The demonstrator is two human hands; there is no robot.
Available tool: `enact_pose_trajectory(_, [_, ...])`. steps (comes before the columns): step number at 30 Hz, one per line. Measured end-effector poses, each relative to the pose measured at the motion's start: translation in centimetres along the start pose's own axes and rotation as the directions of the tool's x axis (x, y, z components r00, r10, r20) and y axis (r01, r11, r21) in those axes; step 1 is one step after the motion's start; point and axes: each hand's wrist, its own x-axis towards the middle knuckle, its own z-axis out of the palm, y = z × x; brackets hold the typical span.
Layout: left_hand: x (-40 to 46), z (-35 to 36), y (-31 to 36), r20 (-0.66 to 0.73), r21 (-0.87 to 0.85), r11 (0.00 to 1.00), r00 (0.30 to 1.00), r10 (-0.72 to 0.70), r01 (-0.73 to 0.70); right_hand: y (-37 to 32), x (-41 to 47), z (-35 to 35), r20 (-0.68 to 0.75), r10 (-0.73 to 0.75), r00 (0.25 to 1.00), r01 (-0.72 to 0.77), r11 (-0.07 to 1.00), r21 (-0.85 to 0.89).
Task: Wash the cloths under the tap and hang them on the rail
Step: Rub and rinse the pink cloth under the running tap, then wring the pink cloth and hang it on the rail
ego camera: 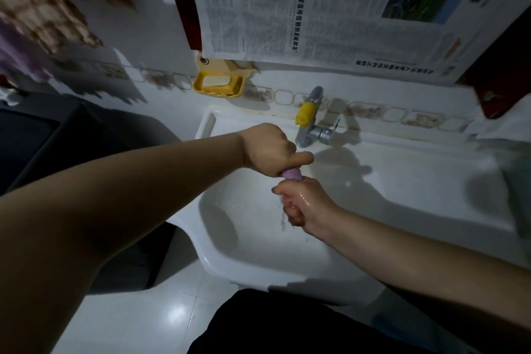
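Lilac cloth point(91, 174); white sink point(402, 169); yellow soap dish point(219, 83); brown-checked hanging cloth point(43, 0).

A white sink point(402, 181) carries the things; its basin point(247, 238) lies directly beneath the left hand point(267, 149) and the right hand point(304, 204), wet and speckled with droplets; a chrome tap point(311, 126) with a yellow sleeve stands on the back rim just beyond the left hand; a flat ledge runs well off to the right of the right hand; pale floor tiles point(149, 310) lie below the basin's front edge.
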Motion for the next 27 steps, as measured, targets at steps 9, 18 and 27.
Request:
enact_pose_trajectory(9, [-0.1,-1.3,1.1,-0.071,0.049,0.998,0.997,-0.026,0.03,0.3,-1.1,0.4,0.083,0.054,0.995,-0.063,0.992,0.107])
enact_pose_trajectory(18, [-1.8,-1.4,1.8,-0.113,0.047,0.983,0.978,-0.173,0.179,-0.1,-1.0,0.2,0.134,0.002,0.991,0.011,0.995,-0.095])
enact_pose_trajectory(27, [-7.1,-1.8,3.1,0.564,-0.345,0.424,0.546,-0.619,0.837,-0.8,2.8,-0.2,0.073,-0.515,0.854,0.422,0.603,-0.677])
